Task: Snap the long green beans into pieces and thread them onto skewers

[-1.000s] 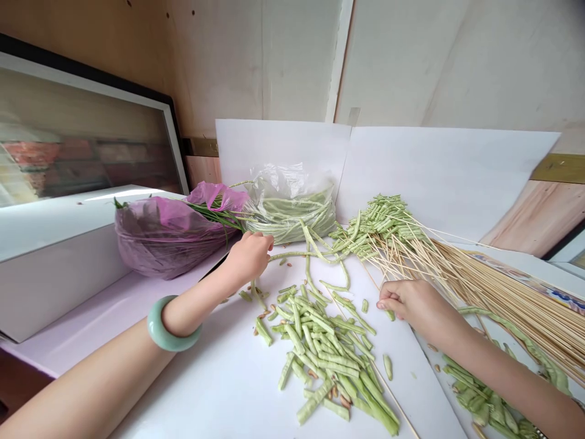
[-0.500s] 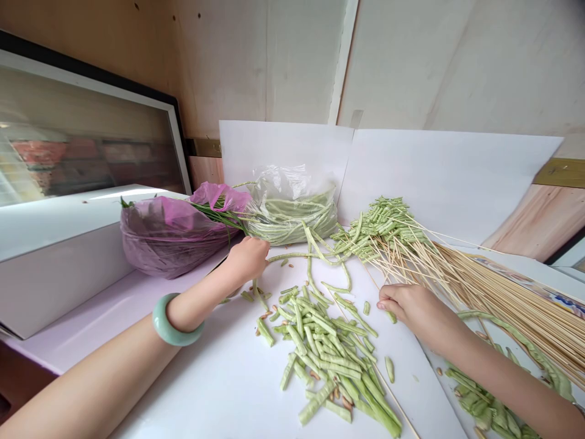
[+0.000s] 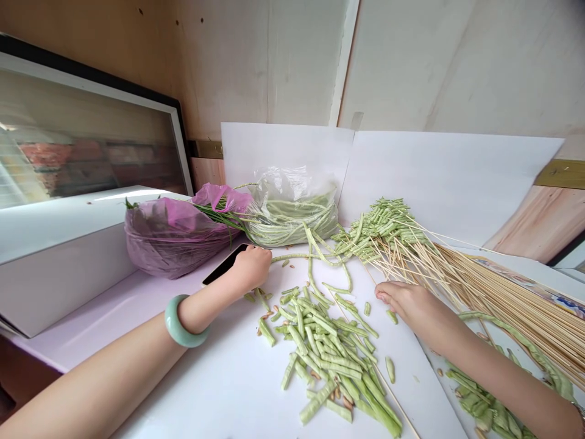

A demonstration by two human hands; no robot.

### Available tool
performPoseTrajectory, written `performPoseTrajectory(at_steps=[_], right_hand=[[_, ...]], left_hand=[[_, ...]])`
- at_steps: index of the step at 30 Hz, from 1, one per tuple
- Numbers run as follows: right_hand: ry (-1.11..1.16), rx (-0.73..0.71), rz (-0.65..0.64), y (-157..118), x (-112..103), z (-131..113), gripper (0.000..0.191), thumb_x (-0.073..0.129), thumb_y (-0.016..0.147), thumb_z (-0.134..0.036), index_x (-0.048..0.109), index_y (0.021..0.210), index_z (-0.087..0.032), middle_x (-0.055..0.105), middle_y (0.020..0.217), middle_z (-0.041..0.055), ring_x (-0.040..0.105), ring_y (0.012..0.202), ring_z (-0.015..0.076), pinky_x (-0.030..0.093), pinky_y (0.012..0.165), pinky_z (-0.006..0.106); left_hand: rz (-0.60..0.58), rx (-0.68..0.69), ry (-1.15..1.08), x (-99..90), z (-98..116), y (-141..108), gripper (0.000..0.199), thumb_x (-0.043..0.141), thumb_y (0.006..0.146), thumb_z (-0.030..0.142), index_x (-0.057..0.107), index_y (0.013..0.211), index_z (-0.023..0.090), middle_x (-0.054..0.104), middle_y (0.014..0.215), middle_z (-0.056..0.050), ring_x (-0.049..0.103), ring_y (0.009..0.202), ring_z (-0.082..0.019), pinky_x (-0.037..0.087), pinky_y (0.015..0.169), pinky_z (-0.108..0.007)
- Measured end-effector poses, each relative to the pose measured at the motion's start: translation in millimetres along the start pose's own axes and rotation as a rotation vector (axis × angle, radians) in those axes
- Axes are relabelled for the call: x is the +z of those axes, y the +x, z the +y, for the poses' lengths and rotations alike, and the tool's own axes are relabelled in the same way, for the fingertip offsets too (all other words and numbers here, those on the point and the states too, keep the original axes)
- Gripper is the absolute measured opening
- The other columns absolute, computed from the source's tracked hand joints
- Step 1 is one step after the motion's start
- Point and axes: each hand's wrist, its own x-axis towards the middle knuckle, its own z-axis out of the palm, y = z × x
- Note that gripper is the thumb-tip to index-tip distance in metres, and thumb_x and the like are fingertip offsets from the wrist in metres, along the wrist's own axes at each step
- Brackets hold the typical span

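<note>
My left hand [image 3: 254, 266], with a green bangle on the wrist, is closed at the near end of a black phone [image 3: 226, 265], by the end of a long bean; what its fingers hold is hidden. My right hand [image 3: 398, 297] is closed in a pinch at the near end of a thin wooden stick [image 3: 371, 275], right of the bean pile. Cut green bean pieces [image 3: 329, 347] lie heaped on the white surface between my hands, with small brown seeds among them. Uncut long beans [image 3: 311, 268] trail from a clear bag [image 3: 292, 213].
A purple bag [image 3: 178, 238] with green stalks stands at the left beside a white box [image 3: 77, 268]. Skewered beans [image 3: 388, 222] on many wooden sticks [image 3: 503, 292] lie at the right. More flat bean pieces [image 3: 484, 405] lie under my right forearm. White boards [image 3: 439, 189] stand behind.
My left hand has moved slightly right and down, and more of the black phone shows beside it. My right hand has barely shifted left.
</note>
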Motion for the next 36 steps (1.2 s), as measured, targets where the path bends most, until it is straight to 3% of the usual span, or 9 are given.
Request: performPoseTrajectory(at_steps=[8, 11, 14, 17, 22, 25, 30, 36], right_hand=[[-0.118, -0.093, -0.014, 0, 0, 0, 0.023, 0.047, 0.089, -0.027, 0.052, 0.067, -0.023, 0.066, 0.068, 0.0013, 0.062, 0.059, 0.0196, 0.041, 0.055, 0.028], [-0.158, -0.113, -0.036, 0, -5, -4, 0.023, 0.052, 0.088, -0.027, 0.049, 0.065, -0.023, 0.063, 0.064, -0.0005, 0.062, 0.056, 0.0189, 0.038, 0.052, 0.027], [-0.189, -0.117, -0.044, -1, -10, -10, 0.025, 0.056, 0.086, -0.026, 0.045, 0.064, -0.023, 0.061, 0.062, -0.0017, 0.061, 0.055, 0.0182, 0.036, 0.050, 0.025], [-0.211, -0.101, -0.037, -1, -14, -14, 0.028, 0.059, 0.085, -0.027, 0.042, 0.064, -0.023, 0.060, 0.060, -0.0024, 0.060, 0.054, 0.0176, 0.035, 0.050, 0.025], [-0.246, -0.064, -0.044, 0, -17, -18, 0.033, 0.066, 0.080, -0.027, 0.039, 0.063, -0.024, 0.058, 0.060, -0.0035, 0.059, 0.055, 0.0169, 0.035, 0.050, 0.024], [-0.274, -0.036, -0.063, 0, -21, -20, 0.034, 0.066, 0.080, -0.026, 0.038, 0.061, -0.023, 0.058, 0.060, -0.0033, 0.058, 0.056, 0.0167, 0.033, 0.050, 0.024], [-0.353, 0.058, -0.128, -1, -30, -21, 0.035, 0.063, 0.082, -0.020, 0.037, 0.058, -0.022, 0.057, 0.060, -0.0024, 0.055, 0.055, 0.0172, 0.027, 0.049, 0.024], [-0.444, 0.166, -0.216, -3, -40, -23, 0.034, 0.063, 0.081, -0.017, 0.041, 0.056, -0.022, 0.053, 0.052, -0.0012, 0.052, 0.050, 0.0181, 0.021, 0.047, 0.027]], left_hand=[[0.086, -0.054, -0.092, 11.9, 2, 5, 0.035, 0.057, 0.091, 0.034, 0.055, 0.121, 0.016, 0.059, 0.120, -0.010, 0.061, 0.101, -0.021, 0.053, 0.085, -0.042], [0.189, -0.082, -0.163, 10.0, 1, 7, 0.034, 0.056, 0.092, 0.034, 0.055, 0.120, 0.015, 0.060, 0.115, -0.009, 0.062, 0.096, -0.020, 0.054, 0.082, -0.040], [0.323, -0.081, -0.251, 2.7, -1, 8, 0.028, 0.048, 0.092, 0.020, 0.052, 0.118, 0.012, 0.060, 0.105, -0.012, 0.063, 0.089, -0.022, 0.052, 0.077, -0.040], [0.463, -0.037, -0.357, -4.7, -1, 8, 0.031, 0.041, 0.087, 0.011, 0.049, 0.117, 0.012, 0.058, 0.101, -0.014, 0.062, 0.093, -0.026, 0.048, 0.077, -0.038], [0.588, 0.060, -0.543, -8.9, 3, 5, 0.025, 0.043, 0.082, 0.011, 0.050, 0.106, 0.016, 0.058, 0.092, -0.007, 0.058, 0.091, -0.022, 0.045, 0.076, -0.031], [0.576, 0.083, -0.663, -10.2, 6, 2, 0.019, 0.047, 0.079, 0.013, 0.052, 0.096, 0.018, 0.058, 0.087, -0.004, 0.058, 0.077, -0.017, 0.044, 0.068, -0.028], [0.453, 0.099, -0.847, -13.8, 10, -5, 0.010, 0.055, 0.069, 0.016, 0.054, 0.078, 0.019, 0.058, 0.072, 0.001, 0.057, 0.061, -0.014, 0.042, 0.055, -0.024], [0.273, 0.100, -1.087, -15.3, 17, -10, 0.013, 0.061, 0.066, 0.015, 0.052, 0.075, 0.019, 0.058, 0.061, 0.004, 0.056, 0.045, -0.011, 0.040, 0.042, -0.021]])
